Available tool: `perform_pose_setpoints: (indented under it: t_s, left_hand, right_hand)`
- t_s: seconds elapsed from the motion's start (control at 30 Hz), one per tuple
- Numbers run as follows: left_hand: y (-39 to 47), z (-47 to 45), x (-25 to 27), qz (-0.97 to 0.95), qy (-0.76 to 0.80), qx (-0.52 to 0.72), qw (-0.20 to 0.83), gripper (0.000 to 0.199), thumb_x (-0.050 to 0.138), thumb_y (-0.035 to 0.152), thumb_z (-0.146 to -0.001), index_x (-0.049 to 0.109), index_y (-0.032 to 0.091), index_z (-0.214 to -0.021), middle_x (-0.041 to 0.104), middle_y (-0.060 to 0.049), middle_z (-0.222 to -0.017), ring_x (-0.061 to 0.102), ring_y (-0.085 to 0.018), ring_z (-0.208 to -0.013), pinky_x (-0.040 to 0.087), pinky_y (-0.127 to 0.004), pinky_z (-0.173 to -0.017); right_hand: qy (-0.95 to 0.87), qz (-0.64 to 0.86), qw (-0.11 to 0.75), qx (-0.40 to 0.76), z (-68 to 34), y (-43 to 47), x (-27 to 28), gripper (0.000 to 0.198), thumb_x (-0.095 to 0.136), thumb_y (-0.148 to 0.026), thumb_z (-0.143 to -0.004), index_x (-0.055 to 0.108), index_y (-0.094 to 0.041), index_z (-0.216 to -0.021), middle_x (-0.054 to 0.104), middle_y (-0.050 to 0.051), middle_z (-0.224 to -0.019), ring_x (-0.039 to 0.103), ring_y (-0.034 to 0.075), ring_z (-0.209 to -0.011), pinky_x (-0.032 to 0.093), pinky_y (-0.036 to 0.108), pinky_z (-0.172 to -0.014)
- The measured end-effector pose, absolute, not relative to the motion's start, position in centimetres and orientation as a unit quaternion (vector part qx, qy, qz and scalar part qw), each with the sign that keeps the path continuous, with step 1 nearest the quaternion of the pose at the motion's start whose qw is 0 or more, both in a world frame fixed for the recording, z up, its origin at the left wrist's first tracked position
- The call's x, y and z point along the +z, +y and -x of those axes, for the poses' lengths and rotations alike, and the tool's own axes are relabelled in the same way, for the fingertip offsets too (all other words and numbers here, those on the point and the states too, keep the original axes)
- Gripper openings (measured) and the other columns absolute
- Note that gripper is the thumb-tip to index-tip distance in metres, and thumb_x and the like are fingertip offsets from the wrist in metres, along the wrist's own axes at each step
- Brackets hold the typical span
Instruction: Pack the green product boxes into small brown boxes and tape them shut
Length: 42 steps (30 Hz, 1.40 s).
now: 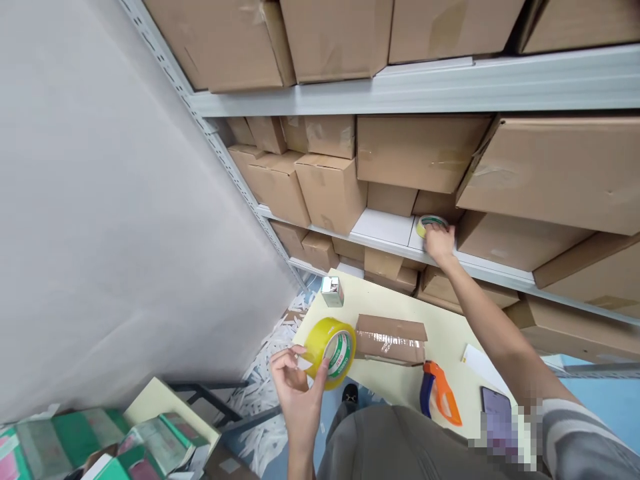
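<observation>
My left hand (pixel 297 387) pinches a roll of yellow packing tape (pixel 316 343) by its edge, above the near left side of the table. Reaching out to the shelf, my right hand (pixel 439 241) has its fingers on a second tape roll (pixel 421 227), partly hidden behind them. A taped cardboard box (pixel 390 337) lies on the cream table (pixel 350 290), just right of the left hand. Nearby are a small pale box (pixel 333 292) and an orange and blue tape dispenser (pixel 441 393).
Metal shelving (pixel 320 99) packed with cardboard boxes (pixel 425 150) rises behind the table. A phone (pixel 497 410) and white paper (pixel 484 368) lie at the right. Paper strips (pixel 265 427) cover the floor, and green boxes (pixel 75 440) sit at lower left beside the grey wall.
</observation>
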<state>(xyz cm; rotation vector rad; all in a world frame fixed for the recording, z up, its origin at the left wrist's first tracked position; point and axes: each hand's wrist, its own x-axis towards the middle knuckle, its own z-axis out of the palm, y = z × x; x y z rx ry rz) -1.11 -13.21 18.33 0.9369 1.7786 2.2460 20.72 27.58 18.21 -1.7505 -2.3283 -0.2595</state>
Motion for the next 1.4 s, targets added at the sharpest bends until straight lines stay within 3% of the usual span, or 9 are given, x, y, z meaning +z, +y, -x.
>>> perform_pose_setpoints:
  t_s: [0.1, 0.2, 0.3, 0.4, 0.53, 0.77, 1.0, 1.2, 1.4]
  left_hand:
    - [-13.4, 2.1, 18.4, -0.321, 0.586, 0.739, 0.087, 0.05, 0.088, 0.023, -0.066, 0.044, 0.024, -0.088, 0.041, 0.002, -0.096, 0.056, -0.014, -0.095, 0.052, -0.027, -0.083]
    - [-12.8, 2.4, 18.9, -0.333, 0.579, 0.736, 0.108, 0.046, 0.086, 0.022, -0.07, 0.044, 0.023, -0.088, 0.042, 0.001, -0.097, 0.056, -0.013, -0.097, 0.051, -0.025, -0.085]
    - [-11.2, 1.9, 19.7, -0.345, 0.565, 0.735, 0.147, 0.048, 0.087, 0.027, -0.07, 0.043, 0.024, -0.09, 0.044, 0.001, -0.099, 0.057, -0.013, -0.095, 0.051, -0.025, -0.085]
    - [-9.3, 1.0, 20.4, -0.378, 0.528, 0.733, 0.199, 0.052, 0.087, 0.038, -0.07, 0.042, 0.024, -0.091, 0.046, 0.0, -0.099, 0.058, -0.014, -0.094, 0.051, -0.027, -0.084]
    - [-7.6, 0.0, 21.2, -0.432, 0.47, 0.72, 0.272, 0.056, 0.087, 0.043, -0.069, 0.041, 0.025, -0.094, 0.048, -0.002, -0.103, 0.059, -0.015, -0.098, 0.05, -0.028, -0.086]
    - [-7.0, 0.3, 22.2, -0.534, 0.387, 0.628, 0.413, 0.037, 0.074, 0.046, -0.084, 0.05, 0.023, -0.101, 0.056, -0.007, -0.108, 0.061, -0.02, -0.108, 0.054, -0.031, -0.085]
    - [-6.1, -1.6, 20.7, -0.572, 0.481, 0.63, 0.21, 0.012, 0.068, 0.018, -0.087, 0.065, 0.021, -0.076, 0.062, 0.002, -0.072, 0.062, -0.014, -0.078, 0.051, -0.043, -0.101]
    - [-5.5, -1.4, 21.0, -0.553, 0.481, 0.673, 0.1, 0.013, 0.063, 0.016, -0.09, 0.065, 0.021, -0.079, 0.064, 0.0, -0.076, 0.067, -0.019, -0.093, 0.056, -0.045, -0.095]
    - [-6.6, -2.2, 22.7, -0.664, 0.422, 0.611, 0.084, 0.015, 0.062, 0.013, -0.091, 0.065, 0.022, -0.08, 0.064, 0.003, -0.072, 0.062, -0.014, -0.079, 0.056, -0.044, -0.095]
  right_hand:
    - [-0.78, 0.604, 0.144, -0.08, -21.0, 27.1, 18.3, 0.032, 0.042, -0.008, -0.087, 0.062, -0.002, -0.112, 0.063, 0.025, -0.114, 0.051, 0.03, -0.106, 0.027, 0.047, -0.098]
    - [-0.772, 0.573, 0.267, -0.067, -20.7, 23.6, 19.7, 0.045, 0.054, -0.025, -0.09, 0.053, -0.004, -0.13, 0.055, 0.028, -0.13, 0.048, 0.038, -0.119, 0.03, 0.056, -0.102]
    - [-0.812, 0.44, 0.371, 0.097, -19.6, 17.0, 22.1, 0.054, 0.056, -0.042, -0.092, 0.049, -0.017, -0.139, 0.056, 0.019, -0.134, 0.051, 0.035, -0.124, 0.039, 0.051, -0.104]
    - [-0.872, 0.245, 0.3, 0.301, -18.3, 9.9, 24.2, 0.06, 0.059, -0.051, -0.092, 0.044, -0.032, -0.147, 0.052, 0.01, -0.146, 0.05, 0.03, -0.133, 0.043, 0.047, -0.109]
    - [-0.871, 0.195, 0.246, 0.379, -17.0, 5.0, 24.6, 0.078, 0.073, -0.052, -0.082, 0.04, -0.034, -0.151, 0.052, 0.008, -0.146, 0.051, 0.032, -0.133, 0.042, 0.048, -0.111]
    - [-0.786, 0.271, 0.304, 0.465, -19.1, 2.8, 20.9, 0.044, 0.074, -0.045, -0.082, 0.066, -0.027, -0.121, 0.067, 0.007, -0.121, 0.064, 0.027, -0.11, 0.052, 0.038, -0.096]
    - [-0.668, 0.356, 0.338, 0.559, -20.9, -1.1, 16.6, 0.034, 0.073, -0.037, -0.08, 0.072, -0.024, -0.112, 0.072, 0.006, -0.118, 0.066, 0.027, -0.11, 0.051, 0.036, -0.096]
    - [-0.361, 0.479, 0.435, 0.671, -20.7, -5.4, 8.8, 0.042, 0.075, -0.051, -0.072, 0.07, -0.023, -0.102, 0.076, 0.005, -0.086, 0.072, 0.026, -0.078, 0.057, 0.034, -0.066]
    - [-0.264, 0.444, 0.425, 0.743, -20.7, -9.0, 4.9, 0.041, 0.076, -0.048, -0.075, 0.069, -0.026, -0.108, 0.077, 0.007, -0.093, 0.072, 0.028, -0.095, 0.058, 0.039, -0.082]
